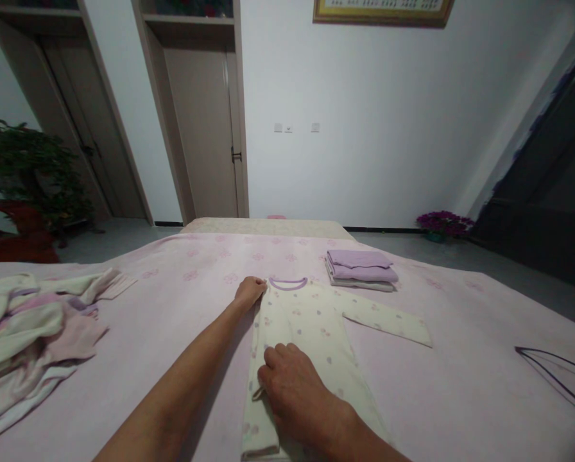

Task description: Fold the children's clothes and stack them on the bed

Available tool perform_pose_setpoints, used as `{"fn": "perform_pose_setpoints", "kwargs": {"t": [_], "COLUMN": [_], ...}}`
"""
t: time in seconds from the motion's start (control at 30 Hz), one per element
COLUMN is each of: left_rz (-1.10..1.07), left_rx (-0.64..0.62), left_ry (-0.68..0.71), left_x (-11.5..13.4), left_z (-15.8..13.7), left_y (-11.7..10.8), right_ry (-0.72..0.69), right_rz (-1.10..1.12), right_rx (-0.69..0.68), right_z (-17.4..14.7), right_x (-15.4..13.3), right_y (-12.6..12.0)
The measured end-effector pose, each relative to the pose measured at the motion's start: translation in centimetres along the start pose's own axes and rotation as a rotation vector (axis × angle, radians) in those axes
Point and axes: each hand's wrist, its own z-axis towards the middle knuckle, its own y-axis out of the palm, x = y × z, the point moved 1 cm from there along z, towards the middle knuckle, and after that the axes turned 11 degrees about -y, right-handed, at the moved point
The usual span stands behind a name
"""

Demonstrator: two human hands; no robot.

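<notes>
A cream long-sleeved child's top (316,333) with small pastel prints and a lilac neckband lies flat in front of me. Its right sleeve stretches out over the sheet, while its left side is folded in over the body. My left hand (251,292) pinches the fabric at the left shoulder, beside the collar. Lower down, my right hand (294,388) rests over the folded part, its fingers closed on cloth near what looks like the left cuff. My right hand and wrist hide part of the front and the lower hem.
The top lies on a pink sheet (172,308). A stack of folded lilac and grey clothes (362,266) sits beyond the right sleeve. Loose garments (32,340) are heaped at the left. A thin dark wire shape (552,362), maybe a hanger, shows at the right edge.
</notes>
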Motion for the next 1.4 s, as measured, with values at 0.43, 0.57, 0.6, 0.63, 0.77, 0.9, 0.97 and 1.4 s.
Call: {"fn": "perform_pose_setpoints", "kwargs": {"t": [0.43,0.57,0.6,0.63,0.77,0.9,0.97,1.4], "left_rz": [0.426,0.455,0.46,0.466,0.483,0.497,0.502,0.508], "left_rx": [0.194,0.183,0.182,0.182,0.183,0.197,0.206,0.274], "left_ry": [0.06,0.071,0.076,0.082,0.113,0.115,0.111,0.265], "left_x": [-1.2,-1.3,-1.3,-1.3,-1.5,-1.7,-1.7,-1.7], "left_z": [0.2,0.4,0.4,0.4,0.4,0.5,0.6,-2.1], "left_y": [0.0,-0.1,-0.1,-0.1,0.0,0.2,0.2,-0.4], "right_ry": [-0.06,-0.123,-0.129,-0.135,-0.165,-0.188,-0.193,-0.135], "right_rz": [0.032,0.044,0.045,0.045,0.029,0.03,0.037,0.095], "right_rx": [0.109,0.146,0.152,0.157,0.168,0.16,0.157,0.222], "right_z": [-0.6,-0.7,-0.7,-0.8,-1.0,-1.2,-1.3,-4.0], "right_x": [1.3,1.2,1.1,1.1,1.3,1.7,1.8,0.1], "right_y": [0.8,1.5,1.7,1.9,2.2,2.0,2.1,2.8]}}
